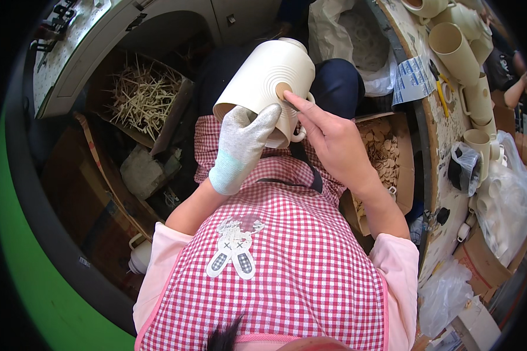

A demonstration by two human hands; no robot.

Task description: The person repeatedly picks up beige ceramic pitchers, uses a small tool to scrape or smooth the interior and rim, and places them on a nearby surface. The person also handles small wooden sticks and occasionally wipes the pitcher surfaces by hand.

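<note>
Cream ceramic mug (pixel 263 79), held tilted above the lap, is clasped from beneath by the gloved left hand (pixel 240 146) while the bare right hand (pixel 328 137) presses a tan disc (pixel 283 90) onto its wall; seating appears underway, requiring steady pressure.

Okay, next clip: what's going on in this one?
A seated person in a checked apron holds a cream cup on its side over their lap. The gloved left hand supports it from below, while the bare right hand presses a small tan disc against its wall. A cardboard box of similar discs sits to their right, and more cream cups stand on the workbench.
</note>
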